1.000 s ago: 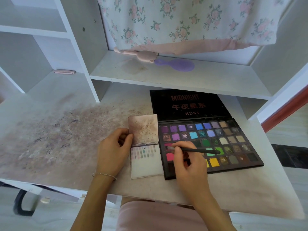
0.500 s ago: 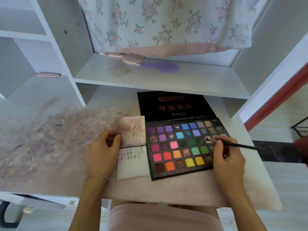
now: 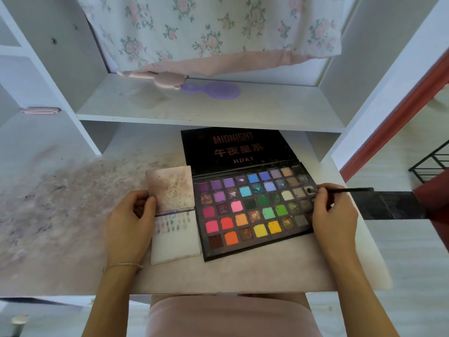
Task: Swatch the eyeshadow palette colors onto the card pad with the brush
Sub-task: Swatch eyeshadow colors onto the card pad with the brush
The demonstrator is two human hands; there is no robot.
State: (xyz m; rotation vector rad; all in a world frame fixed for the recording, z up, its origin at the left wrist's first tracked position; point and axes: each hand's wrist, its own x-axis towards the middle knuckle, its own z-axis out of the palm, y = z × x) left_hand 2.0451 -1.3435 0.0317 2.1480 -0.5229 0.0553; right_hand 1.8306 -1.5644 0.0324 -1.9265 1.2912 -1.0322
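Observation:
An open black eyeshadow palette (image 3: 252, 210) with several coloured pans lies on the desk, its lid flat behind it. Left of it sits the card pad (image 3: 175, 237), its stained cover flipped up; a row of small swatches marks the top of the white page. My left hand (image 3: 128, 222) holds the pad's left edge at the fold. My right hand (image 3: 332, 210) pinches a thin black brush (image 3: 349, 190). The brush tip rests in a pale pan at the palette's right edge, and the handle points right.
The stained desk top (image 3: 60, 203) stretches to the left. A shelf (image 3: 206, 110) above carries a purple hairbrush (image 3: 213, 90) and a pink item. Floral cloth (image 3: 206, 30) hangs over the shelf. The desk's front edge is close to my lap.
My right hand moved the brush from the pink pans on the palette's left to a pale pan at its right edge. My left hand stayed on the pad.

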